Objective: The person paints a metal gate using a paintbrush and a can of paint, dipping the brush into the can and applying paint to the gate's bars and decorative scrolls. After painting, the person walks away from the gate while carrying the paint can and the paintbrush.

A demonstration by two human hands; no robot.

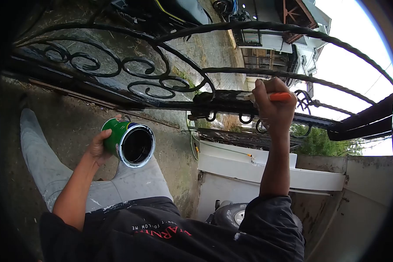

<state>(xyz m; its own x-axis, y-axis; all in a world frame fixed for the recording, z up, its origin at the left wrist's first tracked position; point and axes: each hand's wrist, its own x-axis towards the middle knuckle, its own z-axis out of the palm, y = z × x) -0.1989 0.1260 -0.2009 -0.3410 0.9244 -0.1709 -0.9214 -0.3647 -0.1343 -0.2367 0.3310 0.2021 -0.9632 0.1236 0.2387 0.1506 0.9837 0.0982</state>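
My left hand (99, 147) grips a green paint can (129, 142) with black paint inside, tilted so its open mouth faces me. My right hand (273, 107) is raised and closed on an orange-handled brush (278, 97), its tip resting against a dark rail of the black wrought-iron scroll railing (161, 83). The brush bristles are mostly hidden against the rail.
My grey trouser leg (52, 170) stretches over a concrete floor (74, 122). Beyond the railing lie white building parts (266, 170), green trees (323, 142) and houses (301, 35). A scooter or tyre (231, 214) shows below.
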